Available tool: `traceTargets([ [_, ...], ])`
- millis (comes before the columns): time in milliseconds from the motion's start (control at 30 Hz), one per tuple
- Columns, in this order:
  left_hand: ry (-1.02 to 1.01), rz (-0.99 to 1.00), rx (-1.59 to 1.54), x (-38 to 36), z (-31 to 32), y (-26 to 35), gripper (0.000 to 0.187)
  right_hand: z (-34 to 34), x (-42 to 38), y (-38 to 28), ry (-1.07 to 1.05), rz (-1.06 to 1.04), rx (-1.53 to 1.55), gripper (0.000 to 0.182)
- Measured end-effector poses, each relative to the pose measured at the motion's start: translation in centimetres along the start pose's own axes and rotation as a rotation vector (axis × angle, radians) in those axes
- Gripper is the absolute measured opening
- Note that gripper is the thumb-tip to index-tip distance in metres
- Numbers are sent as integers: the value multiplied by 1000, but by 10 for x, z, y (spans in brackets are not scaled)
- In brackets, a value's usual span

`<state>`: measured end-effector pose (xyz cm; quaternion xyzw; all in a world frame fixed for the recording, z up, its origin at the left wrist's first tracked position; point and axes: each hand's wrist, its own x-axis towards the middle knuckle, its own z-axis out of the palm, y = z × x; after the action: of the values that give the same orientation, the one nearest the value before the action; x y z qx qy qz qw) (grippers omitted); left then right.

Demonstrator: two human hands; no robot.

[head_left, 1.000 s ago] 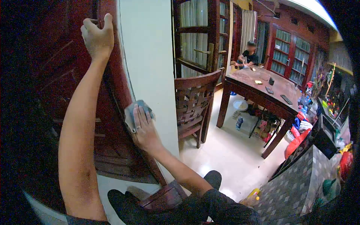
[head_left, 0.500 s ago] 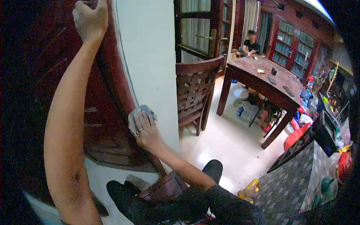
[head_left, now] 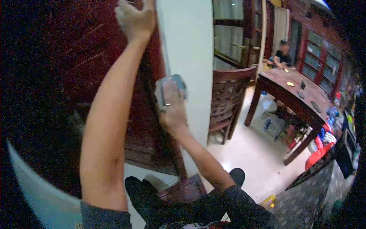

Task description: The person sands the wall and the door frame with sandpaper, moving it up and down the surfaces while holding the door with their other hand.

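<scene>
At the upper left, my left hand (head_left: pixel 135 21) has its fingers curled at the edge of a dark red wooden door (head_left: pixel 85 57); the exact part it grips is cut off by the frame's top. My right hand (head_left: pixel 173 110), with a ring on one finger, lies over a grey-blue cloth (head_left: pixel 181 82). Its fingers press the cloth against the door's narrow edge, beside the pale wall panel (head_left: pixel 188 42). Motion blurs this hand and the cloth.
A woven-back wooden chair (head_left: pixel 230 99) stands right of the panel. Beyond it is a wooden table (head_left: pixel 280 80) with phones on top, and a person (head_left: pixel 283 57) sits behind it. Piled items line the right side. A yellow bottle (head_left: pixel 270 200) lies on the floor near a patterned surface (head_left: pixel 309 198).
My right hand has slid the cloth upward along the door edge. My left hand keeps its grip. The whole view has shifted, so the scene sits further right.
</scene>
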<state>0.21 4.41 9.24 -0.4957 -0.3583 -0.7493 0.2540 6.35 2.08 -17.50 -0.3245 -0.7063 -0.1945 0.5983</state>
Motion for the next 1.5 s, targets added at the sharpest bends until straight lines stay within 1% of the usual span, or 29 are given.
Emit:
traceTargets([
  [67, 23, 41, 16, 0, 4, -5, 43, -1, -11, 6, 38, 31, 87, 59],
  [100, 29, 48, 20, 1, 6, -11, 43, -6, -24, 6, -56, 42, 72, 59],
  [133, 57, 72, 28, 2, 10, -19, 53, -8, -41, 5, -148, 53, 51, 59],
  [167, 86, 95, 32, 4, 14, -22, 63, -4, -63, 10, -169, 49, 30, 58],
  [267, 62, 79, 47, -1, 9, -14, 57, -1, -138, 17, -255, 10, -7, 57],
  [300, 85, 94, 67, 1, 13, -17, 56, -6, -155, 16, -254, 10, -11, 57],
  [367, 85, 98, 59, 0, 11, -17, 55, -15, -181, 12, -447, 54, 33, 55],
  [400, 92, 104, 49, 1, 12, -17, 55, -10, -185, 16, -450, 58, 29, 55],
  [467, 83, 101, 52, 6, 12, -19, 55, -5, -182, 14, -377, 37, 48, 60],
  [500, 69, 101, 61, 7, 11, -22, 55, -2, -180, 15, -380, 39, 47, 60],
  [567, 104, 112, 60, 6, 13, -22, 56, -8, -129, 9, -202, 7, 18, 55],
  [600, 135, 122, 62, 5, 15, -22, 56, -11, -102, 3, -154, -21, 13, 55],
  [633, 52, 98, 39, 6, 8, -20, 54, -14, -74, -1, -106, -56, -1, 57],
  [700, 38, 63, 41, 7, 6, -21, 55, -16, -31, 0, -59, -107, 5, 61],
  [733, 30, 41, 58, 8, 7, -20, 56, -4, -12, -2, 44, -39, 45, 62],
  [767, 29, 51, 65, 7, 7, -23, 58, -13, 7, -5, -6, 10, 129, 62],
  [800, 36, 63, 73, 8, 7, -25, 60, -6, 18, -4, 70, 21, 51, 62],
  [900, 19, 63, 63, 8, 9, -31, 63, -8, 15, -3, 86, 19, 91, 61],
  [933, 33, 89, 81, 10, 9, -32, 63, -8, 5, -5, 52, 39, 84, 60],
  [1000, 33, 64, 78, 7, 6, -26, 63, -5, -23, -9, 20, 48, 85, 60],
  [1067, 33, 59, 76, 6, 6, -23, 63, -1, -67, -3, -149, 29, 16, 71],
  [1133, 39, 66, 65, 5, 6, -23, 62, -7, -102, -9, -237, 36, 25, 73],
  [1167, 40, 59, 60, 4, 6, -21, 62, -10, -120, -9, -234, 36, 27, 73],
  [1233, 54, 57, 54, 6, 7, -19, 61, -9, -138, -4, -354, 50, 82, 73],
  [1267, 43, 52, 57, 6, 7, -19, 61, -4, -137, 0, -352, 42, 83, 73],
  [1333, 32, 44, 64, 4, 5, -16, 61, 6, -134, 5, -162, 17, 107, 71],
  [1367, 23, 35, 60, 4, 5, -16, 61, 4, -119, 3, -163, 17, 110, 71],
  [1433, 10, 24, 57, 3, 5, -18, 61, -1, -82, 0, -59, 73, 45, 69],
  [1500, 21, 23, 57, 5, 9, -21, 61, -2, -48, 0, -16, 52, 55, 67],
])
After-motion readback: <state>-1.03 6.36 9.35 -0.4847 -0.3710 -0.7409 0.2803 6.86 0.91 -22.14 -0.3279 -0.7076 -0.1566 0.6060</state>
